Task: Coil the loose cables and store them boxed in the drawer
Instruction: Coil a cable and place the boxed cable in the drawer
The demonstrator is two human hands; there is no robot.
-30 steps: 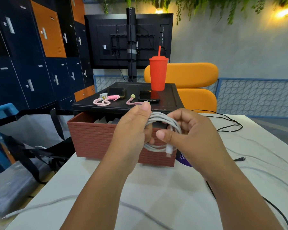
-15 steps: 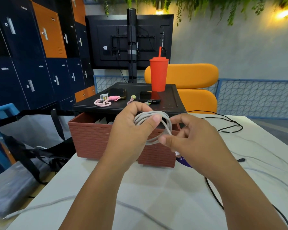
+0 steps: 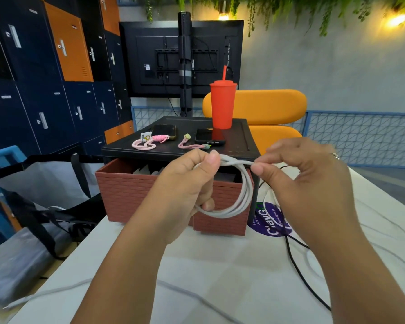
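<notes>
Head view, looking forward and down over a white table (image 3: 220,277). Left hand (image 3: 187,183): fingers and thumb curled round a coiled white cable (image 3: 246,197), gripping the bundle at its left side, thumb tip on the top strands. Right hand (image 3: 309,183): thumb and forefinger pinching a strand of the same cable at the top right of the coil, the other fingers loosely bent; a ring (image 3: 335,156) shows on one finger. The coil hangs between the two hands, above the table and just in front of the brick-patterned drawer (image 3: 131,195). That drawer stands pulled out toward the near side from under a black drawer unit (image 3: 239,136); pale items lie inside it, too hidden to identify. On the unit's top: a red tumbler (image 3: 222,106) with a straw, upright at the far right; two dark phones (image 3: 164,130) (image 3: 208,135); two pink straps (image 3: 145,145) (image 3: 189,146) near its front edge. On the table: a black cable (image 3: 297,265) running near-right past a purple printed label (image 3: 267,220), and a loose white cable (image 3: 56,291) trailing across the near left. Far side: an orange chair (image 3: 267,106) behind the unit
</notes>
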